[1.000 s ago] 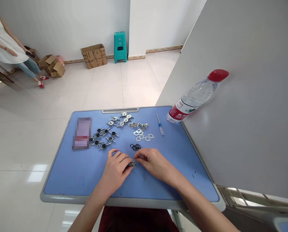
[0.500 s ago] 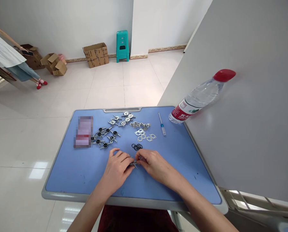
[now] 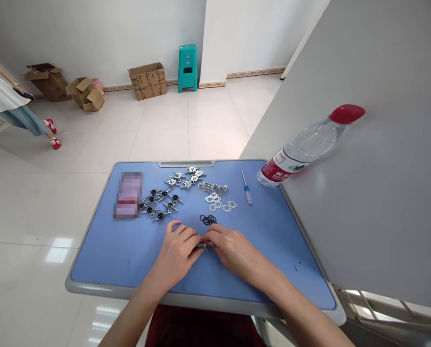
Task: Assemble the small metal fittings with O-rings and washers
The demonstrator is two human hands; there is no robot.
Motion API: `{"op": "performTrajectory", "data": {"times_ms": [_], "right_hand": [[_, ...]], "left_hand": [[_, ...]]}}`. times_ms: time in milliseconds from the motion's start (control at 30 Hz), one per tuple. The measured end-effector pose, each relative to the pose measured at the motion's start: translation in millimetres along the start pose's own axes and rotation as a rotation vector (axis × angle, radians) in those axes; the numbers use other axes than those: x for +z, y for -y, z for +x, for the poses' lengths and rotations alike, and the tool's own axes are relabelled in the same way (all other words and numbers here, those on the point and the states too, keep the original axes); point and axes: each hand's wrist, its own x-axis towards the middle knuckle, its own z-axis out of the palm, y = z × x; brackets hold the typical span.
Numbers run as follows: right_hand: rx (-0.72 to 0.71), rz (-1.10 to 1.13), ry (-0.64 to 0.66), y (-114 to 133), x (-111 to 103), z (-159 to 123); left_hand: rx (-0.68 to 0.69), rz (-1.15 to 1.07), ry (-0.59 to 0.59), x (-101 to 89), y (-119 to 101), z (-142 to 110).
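Small metal fitting (image 3: 201, 244) sits near the middle of the tabletop (image 3: 128, 255), between the hands, mostly covered by fingers. Handling, estimated: light, rigid, smooth and slippery at the edges, not fragile; best pinched by the body, clear of the slim projecting prong.

Left hand (image 3: 178, 246): thumb and fingers clamped on the fitting from the left; index finger partly curled. Right hand (image 3: 233, 246): fingertips nearly closed around a small piece (image 3: 211, 244) at the fitting's right side, its form too hidden to identify. Black O-rings (image 3: 208, 220) lie just beyond.
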Motion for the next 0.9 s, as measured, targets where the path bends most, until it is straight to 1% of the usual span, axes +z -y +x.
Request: {"op": "performTrajectory", "data": {"times_ms": [200,333,400,500,767,900], "right_hand": [[-0.078,-0.202,0.038,6.2,-2.9,-4.8],[-0.107,-0.241,0.044,10.6,-3.2,-6.7],[-0.103,-0.239,0.037,10.6,-2.4,-6.8],[-0.062,-0.213,0.036,7.7,-1.3,-6.2],[-0.003,-0.032,0.03,3.9,-5.7,-2.7],[0.041,-0.052,0.034,4.9,-6.5,-0.9]], "left_hand": [[0.008,-0.021,-0.018,1.7,1.0,-0.4],[0.009,-0.031,-0.013,2.0,1.6,-0.9],[0.007,-0.034,-0.014,2.6,2.2,-1.5],[0.003,-0.042,-0.009,4.2,3.2,-2.5],[-0.003,-0.032,-0.008,4.8,3.3,-4.2],[0.004,-0.038,-0.014,5.6,4.0,-4.1]]}}
